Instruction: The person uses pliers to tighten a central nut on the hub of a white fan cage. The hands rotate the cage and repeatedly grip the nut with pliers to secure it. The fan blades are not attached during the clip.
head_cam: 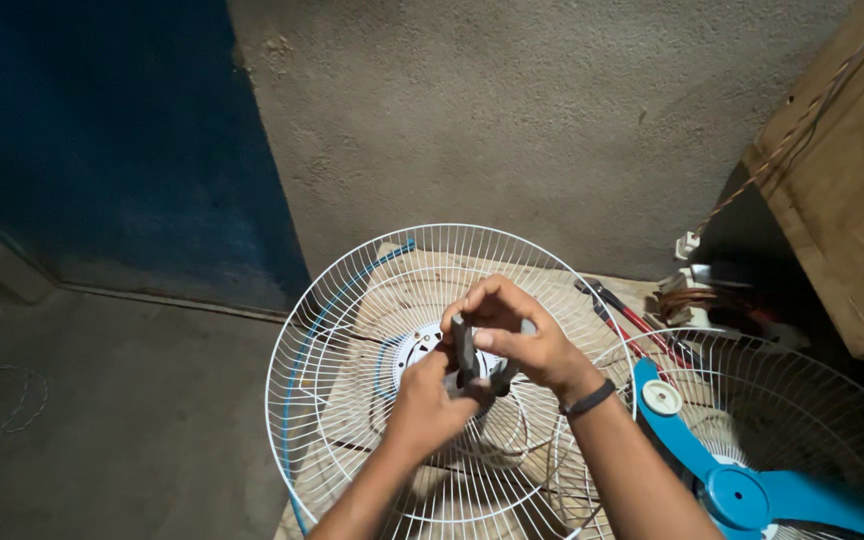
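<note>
Hands (430,395) (517,335) gripping small dark grey part (465,350), above white wire fan guard (352,330)

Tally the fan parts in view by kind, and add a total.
White round wire fan guards: 2
Blue plastic fan blade sets: 1
Small dark metal part held in both hands: 1
Total: 4

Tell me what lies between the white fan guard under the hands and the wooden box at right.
In the head view, between the white fan guard and the wooden box lie red-handled pliers and a copper-wound motor part.
</note>
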